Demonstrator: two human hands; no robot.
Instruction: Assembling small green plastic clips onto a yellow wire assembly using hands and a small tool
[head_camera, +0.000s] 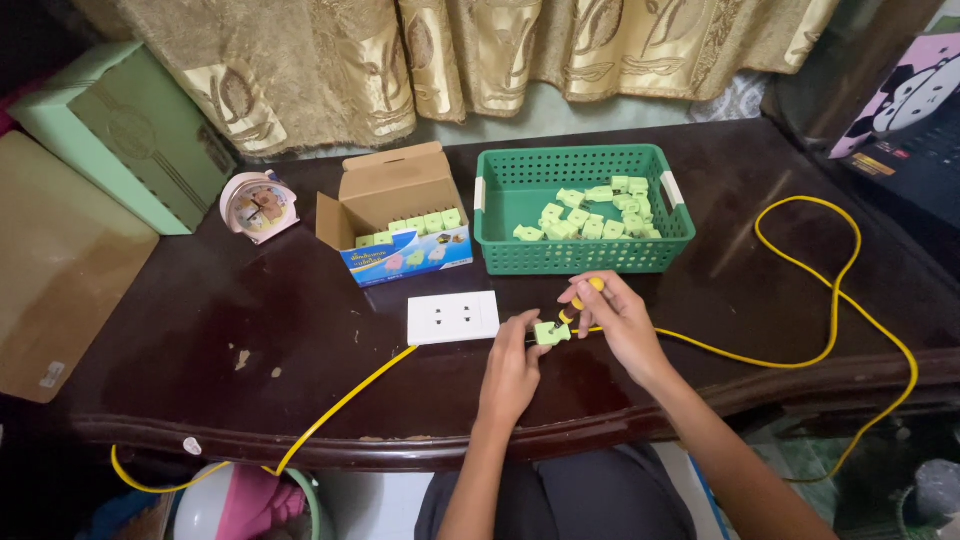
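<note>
While our left hand (515, 362) pinches a small green plug adapter (551, 333) just above the dark counter (250, 340), our right hand (618, 318) closes around a yellow-handled screwdriver (580, 300) whose tip meets the adapter's top. We judge that we are in the middle of driving or loosening a screw on this piece. It sits between both hands, just right of the white socket plate (453, 317) with its yellow cable (830, 300). More green adapters lie in the green basket (583, 256) behind, and others stand in the open cardboard box (395, 215). Our next move, we think, calls for a steady grip and the tip held square in the screw.
</note>
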